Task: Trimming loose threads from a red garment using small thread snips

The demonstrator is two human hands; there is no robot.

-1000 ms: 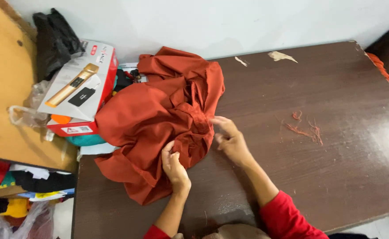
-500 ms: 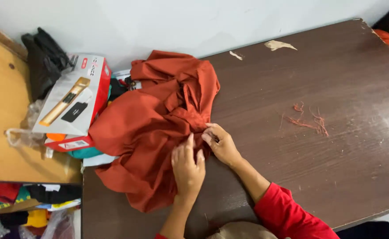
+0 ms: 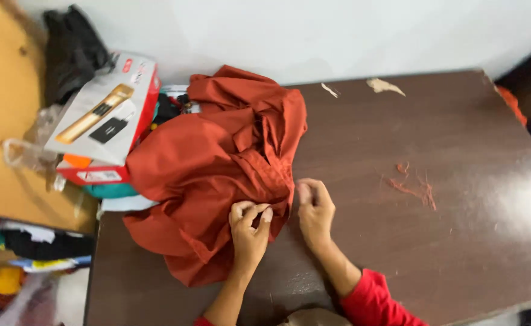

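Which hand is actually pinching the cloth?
The left hand: its fingers curl into a fold of the rust-orange garment. The right hand rests at the garment's edge on the dark wooden table, fingers loosely bent.

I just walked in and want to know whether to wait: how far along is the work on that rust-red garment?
Little looks done: the rust-red garment lies crumpled in a heap on the brown table, with no neat fold showing. In hand: the left hand pinches its near edge, and the right hand rests beside it on the table. Left: nearly the whole garment remains bunched up.
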